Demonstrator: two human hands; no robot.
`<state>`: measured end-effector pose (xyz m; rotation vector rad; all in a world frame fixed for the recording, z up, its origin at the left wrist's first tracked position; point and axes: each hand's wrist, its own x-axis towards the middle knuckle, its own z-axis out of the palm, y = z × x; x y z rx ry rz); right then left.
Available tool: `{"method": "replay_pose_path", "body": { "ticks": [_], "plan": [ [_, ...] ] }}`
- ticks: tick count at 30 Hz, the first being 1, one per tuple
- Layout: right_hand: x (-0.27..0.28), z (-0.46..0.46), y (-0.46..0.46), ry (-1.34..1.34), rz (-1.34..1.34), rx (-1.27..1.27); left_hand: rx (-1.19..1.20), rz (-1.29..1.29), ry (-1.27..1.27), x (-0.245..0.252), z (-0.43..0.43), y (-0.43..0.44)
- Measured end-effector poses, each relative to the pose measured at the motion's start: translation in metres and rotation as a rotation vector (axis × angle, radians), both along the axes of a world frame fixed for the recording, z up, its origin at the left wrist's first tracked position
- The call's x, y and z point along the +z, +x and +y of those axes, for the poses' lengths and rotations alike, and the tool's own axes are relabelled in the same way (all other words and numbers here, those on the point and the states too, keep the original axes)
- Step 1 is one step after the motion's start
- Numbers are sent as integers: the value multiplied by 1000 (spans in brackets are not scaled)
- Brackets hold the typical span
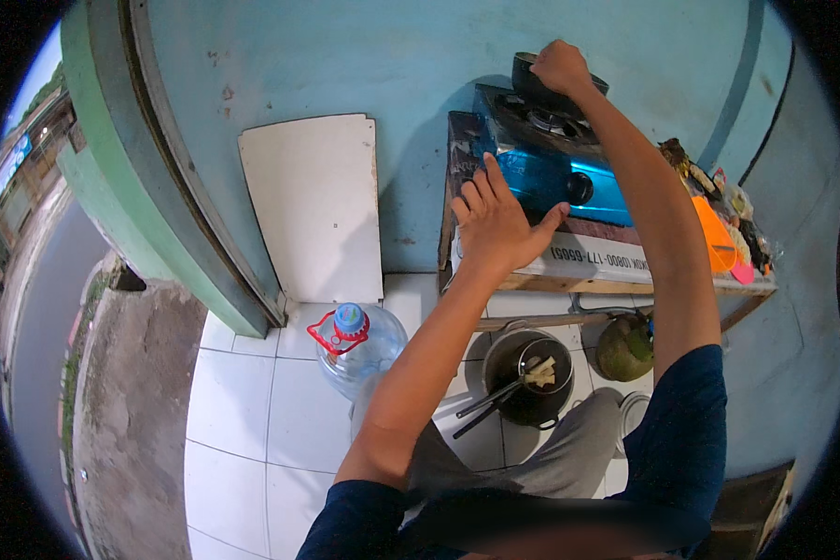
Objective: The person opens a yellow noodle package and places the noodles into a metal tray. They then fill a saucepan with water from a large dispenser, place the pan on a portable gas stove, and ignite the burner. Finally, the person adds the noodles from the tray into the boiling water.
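My right hand (563,66) is curled at the near rim of a dark cooking pot (525,78); its fingertips are hidden behind the knuckles. The pot is at the back of a gas stove (546,178) with a shiny blue front, beyond a bare burner (551,123). My left hand (495,222) is spread in front of the stove's left part and holds nothing. A black control knob (579,188) is just right of its thumb.
The stove stands on a low wooden table (567,283) with food scraps and an orange plastic item (712,234). Below are a metal pot (493,350) with a strainer (546,343) holding pale pieces, a green coconut (623,346) and a water jug (364,350). A white board (315,210) leans on the wall.
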<state>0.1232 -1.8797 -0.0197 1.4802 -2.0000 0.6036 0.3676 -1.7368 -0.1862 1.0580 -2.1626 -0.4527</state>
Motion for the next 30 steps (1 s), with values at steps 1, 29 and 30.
{"method": "replay_pose_path", "body": {
  "ticks": [1,29,30],
  "plan": [
    [-1,0,1,-15,-9,-12,-7,-2,11,1,0,0],
    [15,98,-2,172,-277,-26,107,76,-162,-5,7,-1],
    [13,95,-2,173,-291,-7,108,74,-164,-5,7,-1]
  ]
}}
